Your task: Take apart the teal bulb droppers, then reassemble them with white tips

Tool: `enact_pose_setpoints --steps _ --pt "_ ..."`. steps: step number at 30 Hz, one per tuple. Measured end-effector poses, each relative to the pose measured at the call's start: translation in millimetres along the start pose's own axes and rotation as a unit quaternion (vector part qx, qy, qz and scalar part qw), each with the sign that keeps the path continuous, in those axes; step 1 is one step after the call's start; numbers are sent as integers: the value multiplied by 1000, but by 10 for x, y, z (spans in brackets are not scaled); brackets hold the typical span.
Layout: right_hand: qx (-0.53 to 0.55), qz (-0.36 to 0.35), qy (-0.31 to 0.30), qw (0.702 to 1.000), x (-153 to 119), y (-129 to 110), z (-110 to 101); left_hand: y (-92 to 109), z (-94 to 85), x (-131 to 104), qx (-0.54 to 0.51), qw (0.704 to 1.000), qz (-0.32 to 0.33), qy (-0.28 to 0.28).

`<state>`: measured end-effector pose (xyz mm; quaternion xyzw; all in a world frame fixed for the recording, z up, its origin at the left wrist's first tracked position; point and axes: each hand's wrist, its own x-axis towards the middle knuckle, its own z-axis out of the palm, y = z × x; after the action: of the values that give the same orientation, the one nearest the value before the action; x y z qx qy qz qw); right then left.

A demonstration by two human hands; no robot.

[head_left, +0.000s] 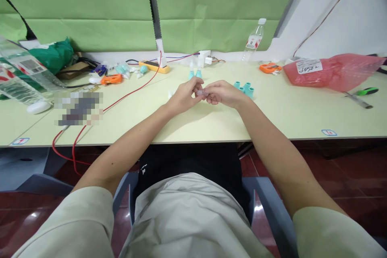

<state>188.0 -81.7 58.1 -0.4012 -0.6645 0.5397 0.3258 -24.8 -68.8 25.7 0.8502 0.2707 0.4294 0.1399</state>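
Note:
Over the middle of the pale table, both hands meet at a small clear plastic piece (201, 93). My left hand (186, 96) has its fingers closed round the left side of the piece. From the right, my right hand (222, 92) pinches its other end. Just behind the hands stand two teal pieces (195, 74) with pale tips. Several teal tube-like pieces (248, 90) stand right beside my right hand. A small whitish item (170, 94) lies left of my left hand, partly hidden.
Orange-handled tools (111, 79) (270, 67), a yellow power strip (155, 67) and a red bag (332, 71) lie around. A bottle (254, 40) stands at the back. A red cable (133, 92) crosses the left side of the table (302, 117).

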Motion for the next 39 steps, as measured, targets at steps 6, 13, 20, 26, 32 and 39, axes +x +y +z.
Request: enact_pose_setpoints --steps 6,13,20,26,32,39 --pt "134 85 -79 984 25 13 -87 33 -10 3 5 1000 3 26" --pt "159 99 -81 979 12 -5 -43 83 -21 13 30 999 19 13" --pt "134 127 -58 981 32 27 -21 126 -23 8 25 999 32 -31" --pt "170 114 -78 976 42 60 -23 133 -44 15 36 997 24 -63" --pt "169 124 -79 975 62 46 -46 63 23 24 -27 999 29 -15" --pt "188 115 -82 972 41 38 -40 12 49 17 -45 998 32 8"
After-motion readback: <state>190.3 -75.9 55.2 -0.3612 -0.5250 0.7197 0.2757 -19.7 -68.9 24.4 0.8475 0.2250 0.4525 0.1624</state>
